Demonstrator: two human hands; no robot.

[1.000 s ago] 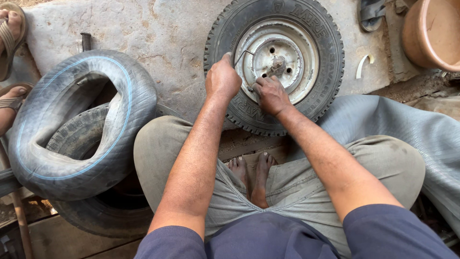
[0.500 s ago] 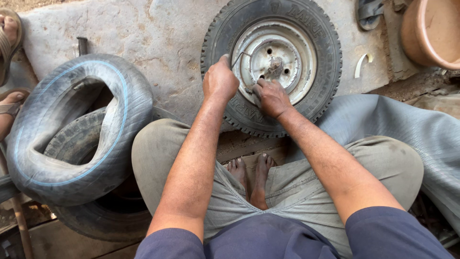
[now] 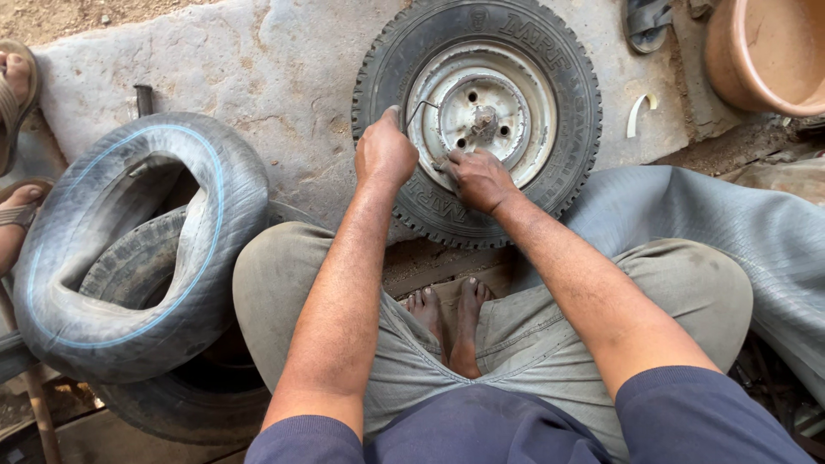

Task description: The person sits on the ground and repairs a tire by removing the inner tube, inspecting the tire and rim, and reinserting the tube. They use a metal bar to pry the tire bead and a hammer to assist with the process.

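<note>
1. Your left hand [image 3: 384, 155] is closed around a thin bent tool [image 3: 419, 109] at the rim's [image 3: 481, 103] left edge.
2. Your right hand [image 3: 478, 178] is curled at the rim's lower edge; I cannot tell what it holds.
3. The wheel [image 3: 478, 116] lies flat on the slab [image 3: 258, 77], ahead of your knees.
4. An inner tube [image 3: 120, 249] sits to your left.

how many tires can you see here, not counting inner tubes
2. One tire is mounted on the rim lying on the slab, under both hands. Another tire lies at left beneath the inner tube. More may be hidden under that stack.
</note>
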